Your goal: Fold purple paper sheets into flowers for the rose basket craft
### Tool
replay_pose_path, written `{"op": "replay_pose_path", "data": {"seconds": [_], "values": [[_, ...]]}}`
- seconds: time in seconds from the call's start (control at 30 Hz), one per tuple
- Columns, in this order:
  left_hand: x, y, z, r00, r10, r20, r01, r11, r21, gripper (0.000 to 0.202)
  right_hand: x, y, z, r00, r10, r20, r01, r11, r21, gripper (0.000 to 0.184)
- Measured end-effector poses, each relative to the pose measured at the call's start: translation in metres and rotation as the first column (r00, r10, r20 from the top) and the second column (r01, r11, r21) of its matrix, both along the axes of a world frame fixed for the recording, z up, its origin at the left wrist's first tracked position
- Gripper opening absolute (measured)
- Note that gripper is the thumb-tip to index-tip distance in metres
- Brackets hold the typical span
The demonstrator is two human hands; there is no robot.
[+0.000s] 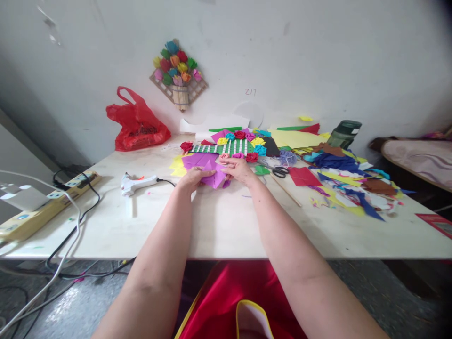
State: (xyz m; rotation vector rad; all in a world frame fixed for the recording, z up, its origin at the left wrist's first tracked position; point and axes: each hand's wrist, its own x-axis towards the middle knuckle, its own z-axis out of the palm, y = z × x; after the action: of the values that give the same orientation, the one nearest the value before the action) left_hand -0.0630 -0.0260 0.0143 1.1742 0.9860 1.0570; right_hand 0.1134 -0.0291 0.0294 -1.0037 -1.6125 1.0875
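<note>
Both my hands hold a folded piece of purple paper (213, 179) just above the table. My left hand (197, 176) pinches its left side, thumb on top. The fingers of my right hand (237, 170) close on its upper right edge. Behind it lies a flat purple sheet (192, 161) over some yellow paper (177, 165). Just beyond my hands is a green and white woven piece (233, 148) edged with paper roses in several colours. A red paper rose (186, 146) sits at its left end.
A white glue gun (139, 184) lies left, its cord near my left forearm. Further left is a power strip (52, 202) with loose cables. Black-handled scissors (280, 172), a wooden stick (287, 192) and paper scraps (348, 176) lie right. A red bag (139, 123) stands behind.
</note>
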Motion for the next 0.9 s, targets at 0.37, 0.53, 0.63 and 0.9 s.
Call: {"op": "replay_pose_path", "data": {"seconds": [0.37,0.53,0.63,0.9], "values": [[0.001,0.000,0.003,0.995,0.028,0.096,-0.025,0.999,-0.029,0.022,0.008,0.009,-0.005,0.989,-0.128,0.071,0.092,0.921,0.380,0.025],[-0.001,0.006,-0.001,0.988,0.046,0.150,-0.045,0.999,-0.012,0.026,0.004,0.012,-0.007,0.936,-0.220,0.274,-0.005,0.771,0.637,0.048],[-0.003,0.007,-0.004,0.981,0.050,0.185,-0.052,0.999,0.005,0.028,0.000,0.010,-0.006,0.905,-0.226,0.362,-0.081,0.741,0.667,0.050],[-0.004,0.011,-0.008,0.981,0.072,0.180,-0.071,0.997,-0.010,0.026,-0.008,0.004,-0.005,0.862,-0.191,0.470,-0.175,0.757,0.629,0.039]]}}
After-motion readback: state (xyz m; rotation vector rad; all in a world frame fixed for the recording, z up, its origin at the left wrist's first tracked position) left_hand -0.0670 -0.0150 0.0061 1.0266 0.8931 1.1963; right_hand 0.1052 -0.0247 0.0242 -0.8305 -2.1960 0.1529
